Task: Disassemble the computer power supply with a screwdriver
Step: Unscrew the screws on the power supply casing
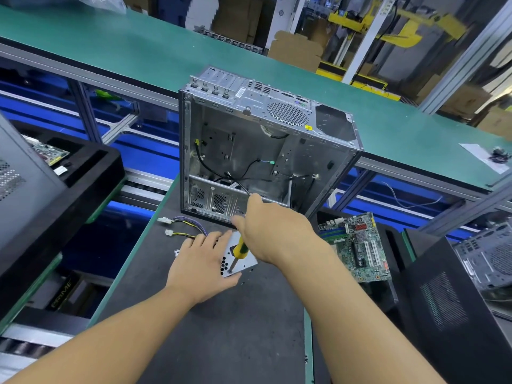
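Two risks: screwdriver (pixel 240 249) tip may cam out if the right hand (pixel 274 231), fingers wrapped round it, tilts; power supply (pixel 246 264), just in front of the case (pixel 235 151), may slide under flat fingers of the left hand (pixel 201 263).

Under the fingers of the left hand (pixel 202 261), the power supply (pixel 246 264) shows bare sheet metal, dull grey and punched with small holes. The screwdriver (pixel 240 250) in the right hand (pixel 273 231) has a glossy yellow-and-green plastic handle, with a thin metal shaft below those fingers. Beneath both hands the work mat (pixel 221 314) is dark and matt (faintly grainy, I'd say). Past the right fingertips, the computer case (pixel 249 139) is unpainted satin-silver metal. Beside the left fingertips, the wires (pixel 191 224) wear smooth plastic sheathing.
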Tool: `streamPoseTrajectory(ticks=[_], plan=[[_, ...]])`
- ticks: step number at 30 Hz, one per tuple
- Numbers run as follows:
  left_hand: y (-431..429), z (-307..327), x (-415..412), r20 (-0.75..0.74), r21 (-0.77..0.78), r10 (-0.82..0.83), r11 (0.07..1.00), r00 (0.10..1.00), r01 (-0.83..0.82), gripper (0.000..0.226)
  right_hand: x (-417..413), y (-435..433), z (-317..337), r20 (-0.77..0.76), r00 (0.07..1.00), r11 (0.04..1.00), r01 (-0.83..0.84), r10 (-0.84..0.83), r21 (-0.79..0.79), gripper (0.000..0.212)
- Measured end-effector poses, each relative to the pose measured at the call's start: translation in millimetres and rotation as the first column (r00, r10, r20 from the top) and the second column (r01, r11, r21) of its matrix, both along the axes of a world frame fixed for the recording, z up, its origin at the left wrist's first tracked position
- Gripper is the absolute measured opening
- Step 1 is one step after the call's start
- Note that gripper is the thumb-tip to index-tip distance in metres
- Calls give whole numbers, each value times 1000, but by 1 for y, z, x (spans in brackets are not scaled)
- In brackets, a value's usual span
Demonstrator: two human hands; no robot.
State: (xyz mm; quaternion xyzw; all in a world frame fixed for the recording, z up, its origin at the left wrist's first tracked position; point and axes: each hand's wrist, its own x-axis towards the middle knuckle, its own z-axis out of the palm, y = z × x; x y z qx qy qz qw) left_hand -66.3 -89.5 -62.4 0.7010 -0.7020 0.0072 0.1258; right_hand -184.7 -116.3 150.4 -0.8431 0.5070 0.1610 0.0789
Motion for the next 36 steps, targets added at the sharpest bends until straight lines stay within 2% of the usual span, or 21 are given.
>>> streamPoseTrajectory(ticks=[3,6,9,11,13,16,20,23,26,29,31,32,35,36], plan=[[-1,0,0,10,-3,5,1000,1000,-5,86,-2,0,4,180,984,988,-19,-9,152,7],[-1,0,0,7,-26,-2,1000,1000,2,77,-1,3,7,208,978,965,-70,17,253,22],[0,0,-1,-1,-54,-2,999,1000,2,70,2,4,3,186,983,978,-39,1,203,16],[0,0,-1,15,-63,3,998,1000,-2,69,2,3,0,151,988,992,15,-34,127,24],[0,0,-1,6,-62,2,998,1000,-2,73,0,0,-2,123,990,996,71,-76,48,37],[0,0,1,-20,-28,2,1000,1000,-3,82,-3,-4,-7,131,991,999,40,-37,-24,31],[-1,0,1,-8,-6,7,1000,1000,-7,83,-5,-5,-1,199,980,988,-22,-9,151,10],[-1,-1,0,-19,-49,-2,999,1000,1,74,-4,-2,5,200,979,977,-21,-22,210,18],[-1,-1,-1,1,-116,-8,993,1000,8,63,-1,3,2,208,977,989,9,-40,146,22],[0,-1,-2,21,-137,-12,990,1000,15,62,2,5,-2,153,987,998,55,-57,16,35],[0,0,-1,11,-137,-9,990,1000,11,68,2,4,-4,109,994,998,4,3,-62,30],[0,0,-1,9,-140,-9,990,1000,10,70,2,3,-5,109,994,998,-13,19,-53,25],[1,1,-2,-3,-125,-12,992,1000,11,74,0,0,1,169,985,992,-64,44,113,5],[0,1,-1,-5,-119,-11,993,1000,11,74,-1,0,3,184,982,982,-84,52,170,9]])
